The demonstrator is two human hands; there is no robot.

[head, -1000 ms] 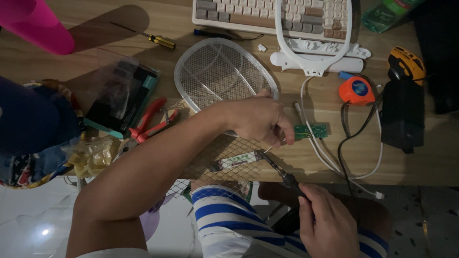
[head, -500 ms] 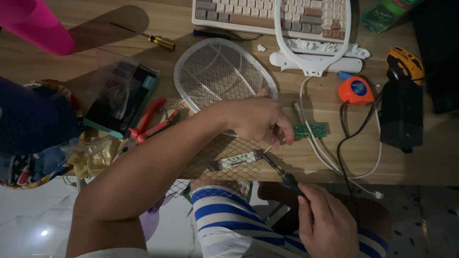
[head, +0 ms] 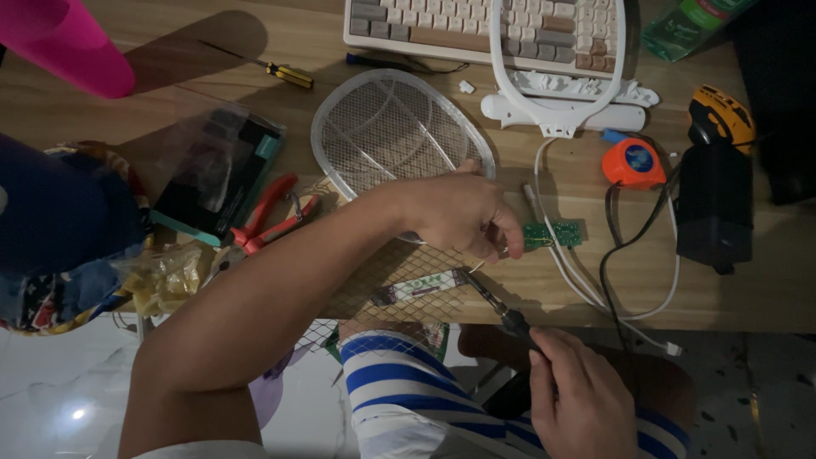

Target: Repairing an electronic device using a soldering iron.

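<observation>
Where L hand (head: 463,212) pinches circuit board (head: 552,235), contact hidden; R hand (head: 578,395) grips soldering iron (head: 497,308).

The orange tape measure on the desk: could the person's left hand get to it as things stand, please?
Probably not freely: the left hand is pinching the small green circuit board while the right hand holds a soldering iron. The tape measure lies just beyond, with white cables between.

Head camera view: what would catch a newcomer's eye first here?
Probably the two hands at the table's near edge: the left hand pinches at a small green circuit board, while the right hand aims a soldering iron towards it. Next, the white mesh racket head lies just behind, and a bright pink cup stands out at the far left corner.
</observation>
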